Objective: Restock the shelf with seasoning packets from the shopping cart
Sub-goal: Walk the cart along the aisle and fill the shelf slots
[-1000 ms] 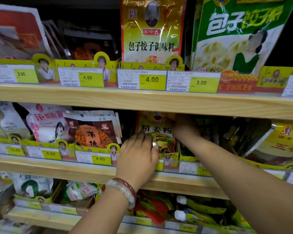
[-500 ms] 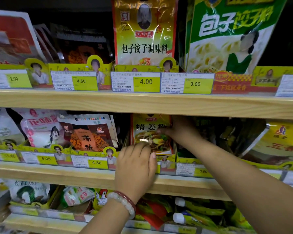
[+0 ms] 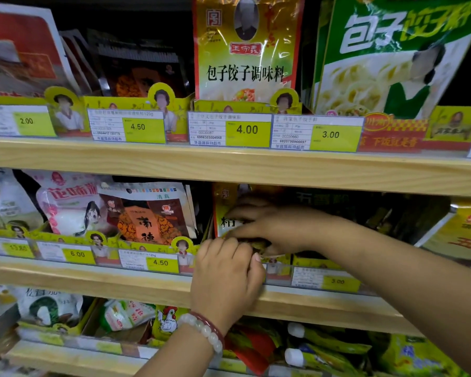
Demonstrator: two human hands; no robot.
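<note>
Yellow seasoning packet [image 3: 225, 210] is standing on the middle wooden shelf [image 3: 147, 284], the right hand [image 3: 267, 227] pinching its front while the left hand [image 3: 226, 278], fingers curled, is gripping its lower edge.

Bare forearms; pale bead bracelet [image 3: 206, 333] and thin red bangle [image 3: 211, 322] on left wrist.

Three wooden shelves [image 3: 229, 170] are counted. Two hands are seen, a left hand [image 3: 226, 281] and a right hand [image 3: 272, 227], with one bead bracelet [image 3: 204, 331] worn at the left wrist. Eight yellow price tags with readable figures are counted: four on the top shelf, among them the 4.00 tag [image 3: 246, 129], and four on the middle shelf, among them the 6.00 tag [image 3: 77, 253]
</note>
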